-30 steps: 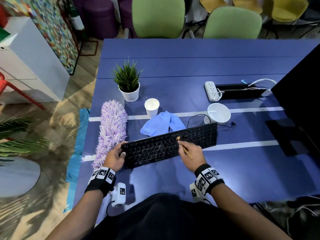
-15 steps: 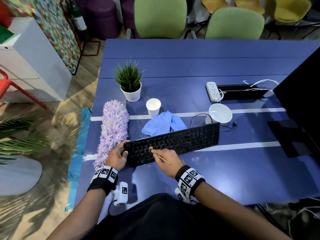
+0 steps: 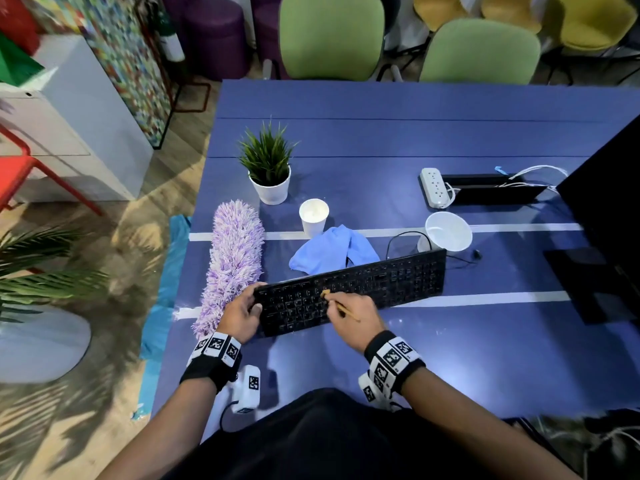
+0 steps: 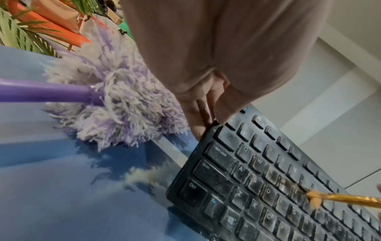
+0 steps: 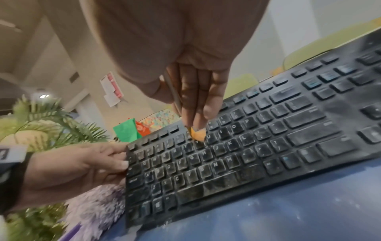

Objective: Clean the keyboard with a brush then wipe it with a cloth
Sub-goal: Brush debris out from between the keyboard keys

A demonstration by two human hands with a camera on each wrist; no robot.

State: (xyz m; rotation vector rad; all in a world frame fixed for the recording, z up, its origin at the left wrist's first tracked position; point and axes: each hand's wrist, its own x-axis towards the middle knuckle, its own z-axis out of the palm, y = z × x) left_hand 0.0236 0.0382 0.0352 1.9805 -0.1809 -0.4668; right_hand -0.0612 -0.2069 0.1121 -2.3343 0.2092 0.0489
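Note:
A dusty black keyboard (image 3: pixel 363 289) (image 4: pixel 278 187) (image 5: pixel 257 146) lies slanted on the blue table (image 3: pixel 450 358). My left hand (image 3: pixel 244 315) (image 4: pixel 206 114) (image 5: pixel 82 166) grips its left end, thumb on the keys. My right hand (image 3: pixel 349 315) (image 5: pixel 193 97) pinches a thin brush (image 3: pixel 341 306) (image 4: pixel 340 198) (image 5: pixel 198 133); its orange bristles touch the upper letter rows left of the middle. A light blue cloth (image 3: pixel 332 249) lies crumpled just behind the keyboard.
A purple fluffy duster (image 3: pixel 235 261) (image 4: pixel 115 104) lies left of the keyboard, touching my left hand. Behind stand a paper cup (image 3: pixel 313 216), a potted plant (image 3: pixel 270 168), a white bowl (image 3: pixel 448 232) and a power strip (image 3: pixel 433 187). A dark monitor (image 3: pixel 609 216) fills the right side.
My right hand swept the brush left along the keys from the middle, then back a little to the right. The left hand kept its grip on the keyboard's left end.

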